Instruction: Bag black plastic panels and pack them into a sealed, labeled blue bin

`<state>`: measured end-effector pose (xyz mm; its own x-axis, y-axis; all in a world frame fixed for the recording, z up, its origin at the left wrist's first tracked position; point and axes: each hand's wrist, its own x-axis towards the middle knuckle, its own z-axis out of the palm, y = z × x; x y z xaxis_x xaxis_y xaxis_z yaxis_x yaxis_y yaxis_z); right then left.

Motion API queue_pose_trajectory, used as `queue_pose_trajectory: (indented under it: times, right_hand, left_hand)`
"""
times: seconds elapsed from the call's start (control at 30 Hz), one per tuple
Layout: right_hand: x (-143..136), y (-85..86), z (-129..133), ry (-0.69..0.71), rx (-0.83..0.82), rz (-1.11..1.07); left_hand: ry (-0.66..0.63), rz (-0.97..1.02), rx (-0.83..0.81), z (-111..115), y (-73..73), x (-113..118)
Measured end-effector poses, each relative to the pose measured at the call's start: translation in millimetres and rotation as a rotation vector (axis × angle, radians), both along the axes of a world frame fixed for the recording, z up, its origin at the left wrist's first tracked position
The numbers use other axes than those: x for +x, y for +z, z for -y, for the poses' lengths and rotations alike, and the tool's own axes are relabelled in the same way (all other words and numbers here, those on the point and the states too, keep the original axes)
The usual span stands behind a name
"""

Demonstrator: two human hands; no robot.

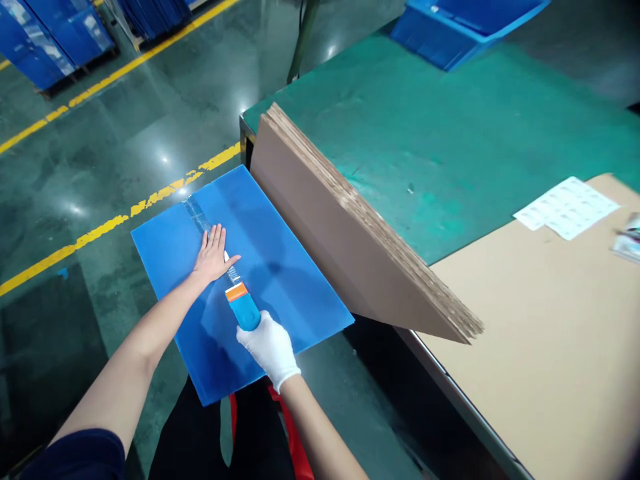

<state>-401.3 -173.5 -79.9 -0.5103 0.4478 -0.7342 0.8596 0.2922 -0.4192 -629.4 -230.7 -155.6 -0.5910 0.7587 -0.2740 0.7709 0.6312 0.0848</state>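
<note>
A flat blue panel (295, 280) lies at a slant before me, with a strip of clear tape (196, 213) running across it. My left hand (213, 257) is bare and rests palm down on the panel over the strip, fingers stretched out. My right hand (270, 343), in a white glove, is closed round a blue tool with an orange and white end (243, 307). The tool's front end lies on the panel along the strip, just below my left hand.
A stack of brown cardboard sheets (350, 247) leans at the edge of a green table (450, 147). On the table are a blue bin (440, 40), a tan sheet (525, 347) and white label sheets (567, 207). Blue stacks (50, 40) stand beyond a yellow floor line.
</note>
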Motion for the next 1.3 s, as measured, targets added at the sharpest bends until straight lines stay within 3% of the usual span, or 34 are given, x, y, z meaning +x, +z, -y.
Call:
queue_pose_trajectory:
  times: [0.2,0.43,0.67,0.97,1.1,1.3]
  right_hand:
    - [-5,-4.5,7,-0.03,0.052,0.021]
    - [-10,1.7,13,-0.011,0.113,0.046]
    - [1,1.9,15,-0.063,0.079,0.057]
    - [73,14.7,8,-0.101,-0.057,0.06]
    - [116,7.5,15,-0.093,-0.012,0.001]
    - [172,-5.5,24,-0.1,-0.029,0.093]
  left_hand:
    - [-0.009,0.02,0.064,0,-10.8,0]
    - [0.004,0.085,0.098,1,-11.6,-1]
    - [-0.025,0.004,0.185,3,-28.0,-3]
    - [-0.039,-0.036,0.151,5,-22.6,-6]
    - [-0.049,-0.053,0.119,5,-21.5,-8]
    - [-0.045,-0.058,0.101,5,-18.1,-9]
